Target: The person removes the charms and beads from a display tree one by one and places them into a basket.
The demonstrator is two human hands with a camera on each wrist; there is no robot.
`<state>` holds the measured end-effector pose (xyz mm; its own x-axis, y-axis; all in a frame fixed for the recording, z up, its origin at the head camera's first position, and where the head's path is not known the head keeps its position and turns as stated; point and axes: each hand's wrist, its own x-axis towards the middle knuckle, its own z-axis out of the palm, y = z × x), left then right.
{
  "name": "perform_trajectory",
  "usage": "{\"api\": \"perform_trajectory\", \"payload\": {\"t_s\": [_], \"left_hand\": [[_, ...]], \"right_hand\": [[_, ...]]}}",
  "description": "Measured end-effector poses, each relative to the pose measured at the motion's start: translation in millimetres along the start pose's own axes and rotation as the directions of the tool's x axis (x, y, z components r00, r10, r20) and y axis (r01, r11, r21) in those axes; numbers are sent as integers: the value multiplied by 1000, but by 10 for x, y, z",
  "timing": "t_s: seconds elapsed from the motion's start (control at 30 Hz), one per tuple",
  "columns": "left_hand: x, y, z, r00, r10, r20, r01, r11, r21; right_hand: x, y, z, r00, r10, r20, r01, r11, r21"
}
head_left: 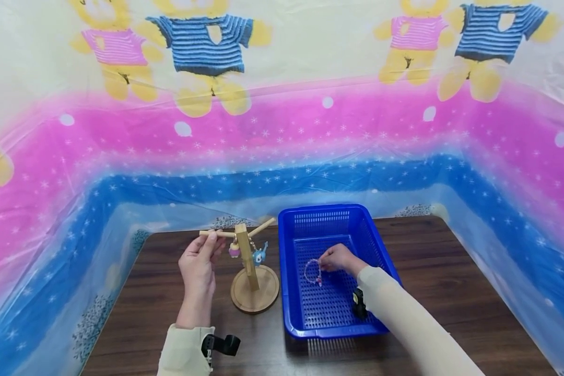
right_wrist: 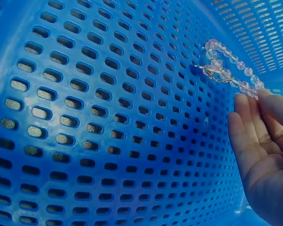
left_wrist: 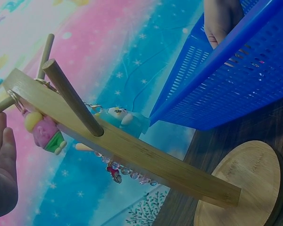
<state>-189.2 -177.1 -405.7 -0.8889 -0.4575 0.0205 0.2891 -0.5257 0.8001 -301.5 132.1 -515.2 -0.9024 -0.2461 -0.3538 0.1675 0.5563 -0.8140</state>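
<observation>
My left hand [head_left: 198,263] pinches a peg of a wooden jewelry stand [head_left: 246,256] between thumb and fingers. A figure charm in pink and green [left_wrist: 46,133] hangs near that peg's base. On the far side of the post dangles a light blue charm [head_left: 259,256]. The left wrist view also shows a beaded bracelet [left_wrist: 127,171] with a red charm hanging lower on the stand. Inside the blue plastic basket [head_left: 289,330], my right hand [head_left: 339,259] pinches a clear pinkish bead bracelet [right_wrist: 233,60] by one side, its loop hanging free of the fingers.
The basket stands just right of the stand's round base [head_left: 238,297], on a dark wood-grain table [head_left: 451,292]. A printed cloth [head_left: 263,125] with bears and snowflakes rises behind the table and along both sides.
</observation>
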Motion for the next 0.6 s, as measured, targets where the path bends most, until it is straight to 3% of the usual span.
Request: {"api": "perform_trajectory", "payload": {"t_s": [0.27,0.6], "left_hand": [[-36,3,5,1000,-27,3,27,1000,-7],[-10,16,1,1000,7,-5,-7,1000,3]], "right_hand": [[-99,9,36,997,54,-60,-53,998,22],[25,43,84,989,60,-139,-65,997,-34]]}}
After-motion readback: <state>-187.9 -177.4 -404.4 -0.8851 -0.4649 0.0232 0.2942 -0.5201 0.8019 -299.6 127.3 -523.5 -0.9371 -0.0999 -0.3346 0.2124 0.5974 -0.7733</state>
